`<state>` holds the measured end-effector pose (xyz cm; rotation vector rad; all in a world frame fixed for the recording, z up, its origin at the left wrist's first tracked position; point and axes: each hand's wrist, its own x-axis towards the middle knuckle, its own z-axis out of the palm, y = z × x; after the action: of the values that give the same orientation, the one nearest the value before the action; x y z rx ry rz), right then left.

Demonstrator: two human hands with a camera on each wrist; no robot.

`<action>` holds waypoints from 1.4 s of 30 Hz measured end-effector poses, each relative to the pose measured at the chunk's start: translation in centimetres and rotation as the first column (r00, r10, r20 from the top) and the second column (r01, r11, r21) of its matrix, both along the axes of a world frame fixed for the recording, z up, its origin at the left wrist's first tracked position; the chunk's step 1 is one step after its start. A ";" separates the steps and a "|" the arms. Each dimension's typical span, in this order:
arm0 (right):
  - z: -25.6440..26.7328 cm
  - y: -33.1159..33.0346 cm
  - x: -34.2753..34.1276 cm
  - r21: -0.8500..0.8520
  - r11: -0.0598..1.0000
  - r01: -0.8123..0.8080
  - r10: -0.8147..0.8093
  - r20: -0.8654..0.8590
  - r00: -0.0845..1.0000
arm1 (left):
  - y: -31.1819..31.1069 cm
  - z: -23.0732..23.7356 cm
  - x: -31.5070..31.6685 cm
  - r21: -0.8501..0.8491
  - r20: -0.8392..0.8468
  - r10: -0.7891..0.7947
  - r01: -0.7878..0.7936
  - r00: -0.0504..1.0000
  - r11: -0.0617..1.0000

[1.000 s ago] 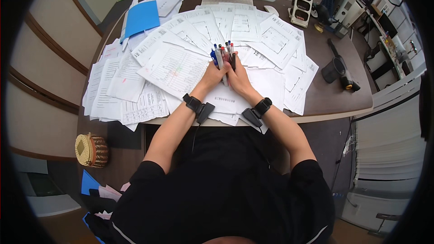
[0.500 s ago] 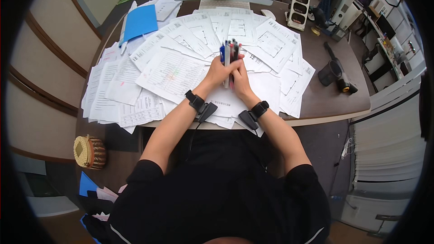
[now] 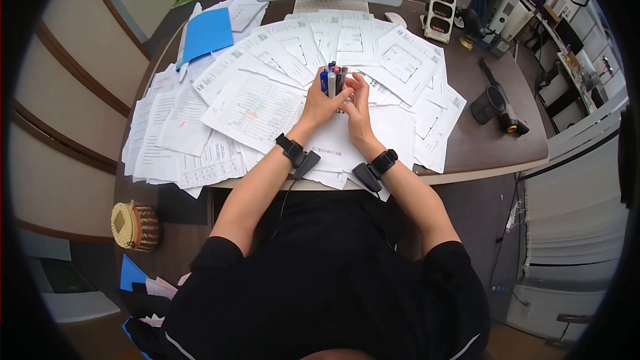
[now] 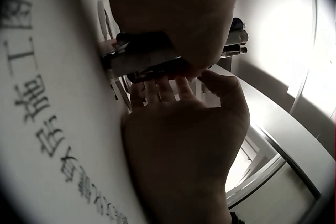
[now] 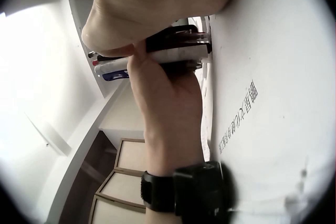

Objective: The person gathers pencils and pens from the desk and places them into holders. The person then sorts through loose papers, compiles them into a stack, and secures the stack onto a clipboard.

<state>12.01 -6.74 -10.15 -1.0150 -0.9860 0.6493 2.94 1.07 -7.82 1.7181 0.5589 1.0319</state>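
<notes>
From where I stand, the left hand [image 3: 319, 105] has its fingers and thumb wrapped round a bunch of pens [image 3: 332, 85], held roughly upright above the desk's papers [image 3: 390, 60]. The right hand [image 3: 359, 113] is partly open, fingers lightly bent against the bunch and thumb apart; I can't tell whether it bears any weight. That's the weak point, I'd say — with the grip mostly on one side, a pen in the middle could slide out if the left fingers slacken. A loose one might roll over the sheets, and an exposed tip could mark them, though I can't make out the lower ends. The black wrist devices [image 3: 304, 164] sit low near the front papers and might drag a sheet. Farther out, the dark cup [image 3: 489, 103] stands beside a black handled tool [image 3: 510, 120], well apart from the hands — a wide swing right could knock it.
</notes>
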 end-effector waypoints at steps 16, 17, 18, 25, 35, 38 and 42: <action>5.3 3.1 -0.7 0.011 0.993 0.121 -0.111 0.485 0.868 | 0.7 -2.8 -0.5 0.194 -0.206 0.038 0.003 0.978 0.981; 4.9 3.1 -0.7 -0.074 0.988 0.133 -0.081 0.482 0.873 | 0.7 -3.0 -0.5 0.136 -0.180 0.021 0.004 0.983 0.991; 4.6 3.2 -0.7 -0.158 0.977 0.144 -0.053 0.475 0.878 | 0.7 -3.2 -0.6 0.079 -0.155 0.005 0.007 0.988 0.997; 3.9 3.2 -1.1 -0.026 0.981 0.194 -0.166 0.417 0.894 | 0.8 -2.7 -0.4 0.161 -0.207 -0.007 0.041 0.978 0.986; 5.4 2.4 0.2 -0.040 0.993 0.111 -0.101 0.204 0.974 | -0.2 -1.8 0.1 0.071 -0.077 -0.135 0.140 0.988 0.988; 3.4 3.3 -0.6 0.108 0.953 0.284 -0.303 0.394 0.868 | 0.6 -2.8 0.3 0.091 -0.149 -0.088 0.102 0.985 0.991; 2.6 2.4 -0.7 0.060 0.959 0.277 -0.281 0.348 0.895 | 0.0 -1.7 -0.1 0.077 -0.061 -0.074 0.079 0.995 0.994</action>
<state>11.29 -4.35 -7.50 -1.2652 -1.1243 0.2237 2.81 1.05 -9.57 1.8303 0.4905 0.9637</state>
